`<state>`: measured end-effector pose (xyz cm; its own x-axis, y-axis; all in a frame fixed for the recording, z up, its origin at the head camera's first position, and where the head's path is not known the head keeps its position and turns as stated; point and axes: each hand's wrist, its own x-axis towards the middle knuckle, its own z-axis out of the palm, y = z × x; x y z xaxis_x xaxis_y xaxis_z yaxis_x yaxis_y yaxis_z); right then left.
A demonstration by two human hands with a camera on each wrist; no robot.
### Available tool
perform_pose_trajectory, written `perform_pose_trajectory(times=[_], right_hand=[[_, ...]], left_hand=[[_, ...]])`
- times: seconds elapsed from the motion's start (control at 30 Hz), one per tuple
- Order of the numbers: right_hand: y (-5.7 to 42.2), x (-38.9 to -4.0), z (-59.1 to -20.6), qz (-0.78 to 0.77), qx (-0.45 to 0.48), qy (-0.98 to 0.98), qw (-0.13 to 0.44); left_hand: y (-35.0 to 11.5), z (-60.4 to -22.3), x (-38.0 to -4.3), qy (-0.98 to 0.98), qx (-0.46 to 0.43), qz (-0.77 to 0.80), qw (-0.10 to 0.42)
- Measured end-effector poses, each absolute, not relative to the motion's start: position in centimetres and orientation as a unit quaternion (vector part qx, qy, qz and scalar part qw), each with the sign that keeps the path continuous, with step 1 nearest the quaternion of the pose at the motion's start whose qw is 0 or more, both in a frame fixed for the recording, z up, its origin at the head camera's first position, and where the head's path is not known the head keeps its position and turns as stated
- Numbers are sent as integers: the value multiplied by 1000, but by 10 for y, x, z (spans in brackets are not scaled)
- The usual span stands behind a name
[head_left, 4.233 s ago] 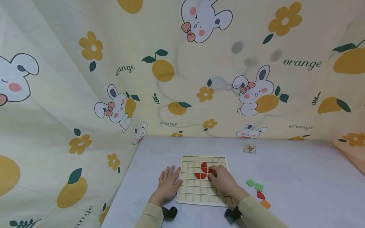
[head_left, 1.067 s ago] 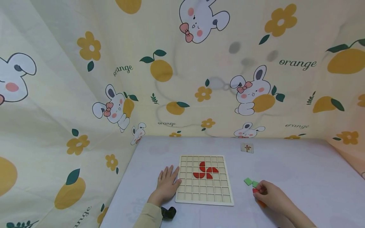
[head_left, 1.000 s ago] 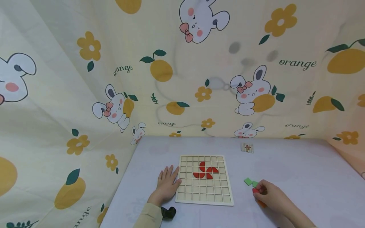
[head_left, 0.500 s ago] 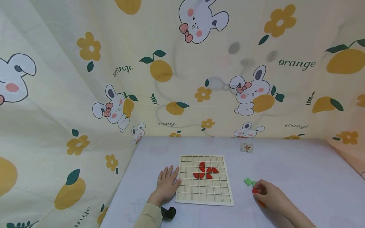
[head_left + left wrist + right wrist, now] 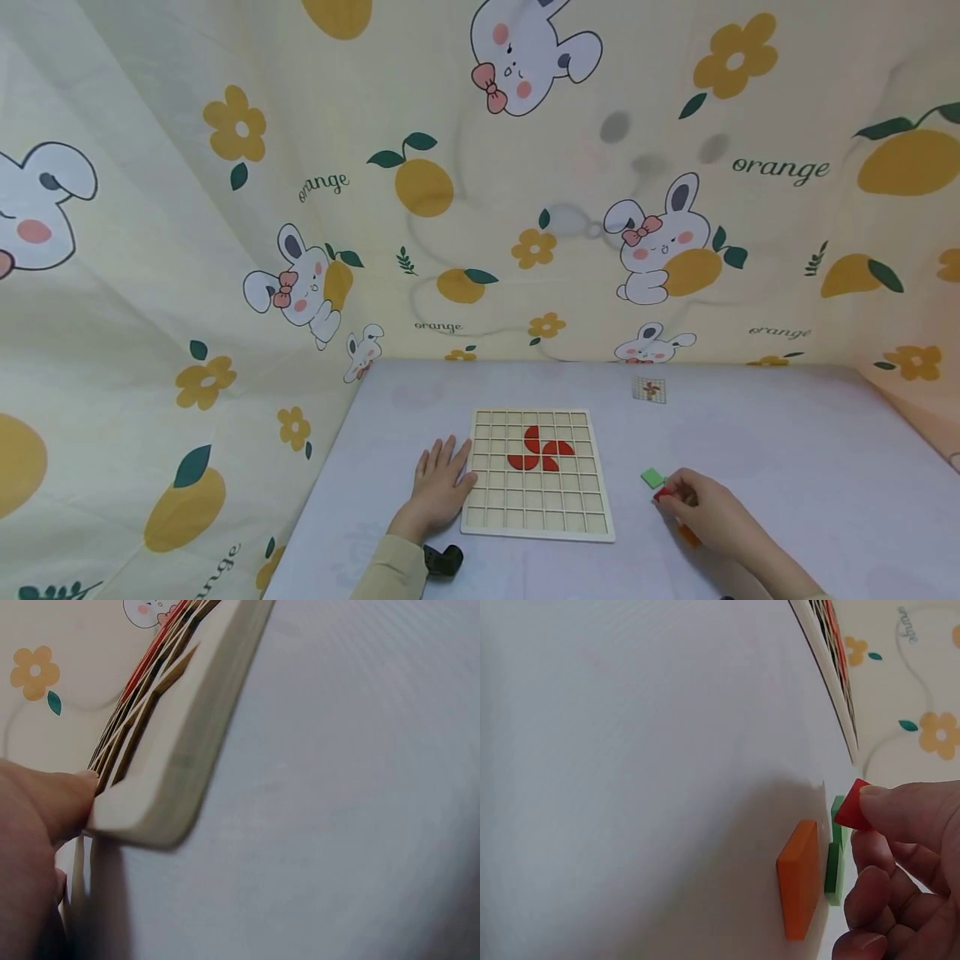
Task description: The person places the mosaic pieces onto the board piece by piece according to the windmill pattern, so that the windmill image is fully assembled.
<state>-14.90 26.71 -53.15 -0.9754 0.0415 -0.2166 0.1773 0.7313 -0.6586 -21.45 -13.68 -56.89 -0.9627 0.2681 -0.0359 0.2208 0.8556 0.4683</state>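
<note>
Right hand [image 5: 705,504]: thumb and an opposing finger pinch the small red piece [image 5: 853,806], remaining fingers loosely bent beneath; the far side of the pinch is hidden. The piece sits right of the board, near the green pieces; whether it is wholly off the cloth, cannot tell. To handle it well, I judge: a light pinch on the rim, near the tips, so the flat face can be turned level and its curved side read before it meets any cell; a deep grip would put fingertips in the way of the cell walls. The little fingers would best be tucked clear of the neighbours. Look of the piece: glossy red, thin, tilted, a straight edge showing, rest covered by the thumb. Close by, a thick orange piece [image 5: 799,879] lies on the cloth, partly behind the hand in the head view, with one green piece [image 5: 653,477] and a second green piece [image 5: 835,873] beside it. Left hand [image 5: 437,490]: fingers straight and spread, index and thumb touching the board's left rim, holding nothing; seems a steadying touch. Board [image 5: 537,536]: pale, gridded, red pinwheel [image 5: 532,437] of rounded shapes in its upper middle, lower arm smallest. Farther out, a small picture card [image 5: 649,389] showing a gridded pinwheel, near the patterned curtain [image 5: 585,292].
</note>
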Motion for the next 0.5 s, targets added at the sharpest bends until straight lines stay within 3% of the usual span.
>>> perform_pose_trajectory(times=[0.5], right_hand=[[237,-160,-531,-390,30,919,52]], left_hand=[[-136,-566,-213,959,128,247,47]])
